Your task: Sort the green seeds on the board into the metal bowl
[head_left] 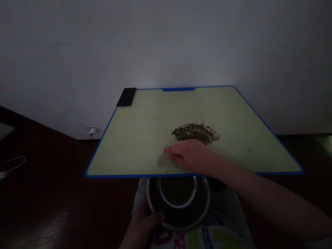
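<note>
My right hand (pixel 190 155) lies on a pale green table with a blue rim (pixel 129 145), fingers closed on a clear half-round plastic protractor (pixel 164 161) near the front edge. Just behind the hand sits a heap of small dark green beans (pixel 195 132). Below the table's front edge, my left hand (pixel 142 223) grips the left rim of a round metal bowl (pixel 202 207) in my lap. The bowl holds dark beans (pixel 176 189).
A black phone (pixel 126 97) lies at the table's far left corner. A white wall stands behind, with a plug and socket (pixel 92 130) low on it. A white cable (pixel 11 165) runs across the dark floor at the left. Patterned cloth (pixel 207 237) covers my lap.
</note>
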